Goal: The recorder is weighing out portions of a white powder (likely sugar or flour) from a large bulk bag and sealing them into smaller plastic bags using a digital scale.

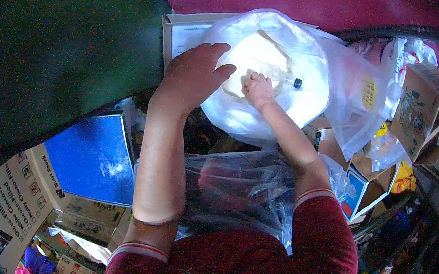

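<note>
A large translucent plastic bag [275,20] stands with its mouth wide and its rim spread round, white material [246,52] brightly lit inside it. In the bag lies a clear plastic bottle with a dark cap [298,83], pointing right. My right hand [259,89] is at the bottle's left end with its fingers curled; glare hides whether it grips the bottle or the white material. My left hand [198,73] is over the bag's left side, thumb and fingers apart, with nothing seen between them.
An open cardboard box [166,40] is behind the bag. More cardboard boxes [421,104] and plastic packets stand at the right. At the lower left are a blue panel [91,158] and a printed carton [10,201]. Clear plastic sheeting [238,188] lies before my body.
</note>
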Tool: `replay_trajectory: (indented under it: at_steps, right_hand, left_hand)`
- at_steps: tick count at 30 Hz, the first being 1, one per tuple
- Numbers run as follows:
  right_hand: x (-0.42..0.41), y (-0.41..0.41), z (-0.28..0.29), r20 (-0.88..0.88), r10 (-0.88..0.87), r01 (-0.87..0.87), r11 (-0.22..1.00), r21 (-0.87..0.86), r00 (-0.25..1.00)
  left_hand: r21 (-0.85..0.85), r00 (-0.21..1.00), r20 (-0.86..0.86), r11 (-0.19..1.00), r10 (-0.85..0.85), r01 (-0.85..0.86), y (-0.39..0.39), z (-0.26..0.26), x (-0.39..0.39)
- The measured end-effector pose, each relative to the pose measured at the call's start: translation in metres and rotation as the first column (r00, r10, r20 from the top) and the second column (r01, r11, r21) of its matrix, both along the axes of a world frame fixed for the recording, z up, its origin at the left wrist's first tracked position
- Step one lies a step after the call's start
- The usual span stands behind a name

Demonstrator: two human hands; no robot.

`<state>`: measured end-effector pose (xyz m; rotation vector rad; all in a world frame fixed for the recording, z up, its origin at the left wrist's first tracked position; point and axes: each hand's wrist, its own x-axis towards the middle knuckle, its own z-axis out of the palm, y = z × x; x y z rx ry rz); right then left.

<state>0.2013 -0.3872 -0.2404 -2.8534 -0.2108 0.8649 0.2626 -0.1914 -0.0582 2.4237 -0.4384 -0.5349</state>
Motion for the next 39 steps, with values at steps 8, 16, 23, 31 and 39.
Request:
replay_trajectory:
  at_steps: [8, 16, 23, 31, 39]
  right_hand:
    - [-0.002, 0.011, -0.013, 0.032, 0.009, -0.008, 0.999, -0.044, 0.999]
    - [0.006, 0.004, 0.019, 0.088, 0.011, -0.007, 0.999, -0.045, 0.996]
    - [0.056, -0.021, 0.064, -0.117, -0.557, 0.516, 0.642, 0.566, 0.822]
    - [0.004, -0.011, 0.056, 0.158, 0.034, -0.052, 0.992, 0.114, 0.987]
    - [-0.069, -0.115, 0.211, 0.506, -0.186, 0.047, 0.96, 0.276, 0.842]
  left_hand:
    - [0.02, 0.999, -0.048, 1.0, 0.008, -0.007, -0.002, 0.008, 0.001]
    - [0.017, 1.0, -0.027, 1.0, 0.005, -0.005, -0.003, 0.003, 0.0]
    - [-0.072, 0.999, 0.007, 0.997, 0.036, -0.036, 0.003, 0.003, -0.003]
    - [-0.021, 1.0, -0.015, 1.0, -0.002, 0.002, -0.017, 0.025, 0.002]
    - [-0.134, 0.961, 0.278, 0.99, 0.004, 0.035, -0.021, 0.037, 0.002]
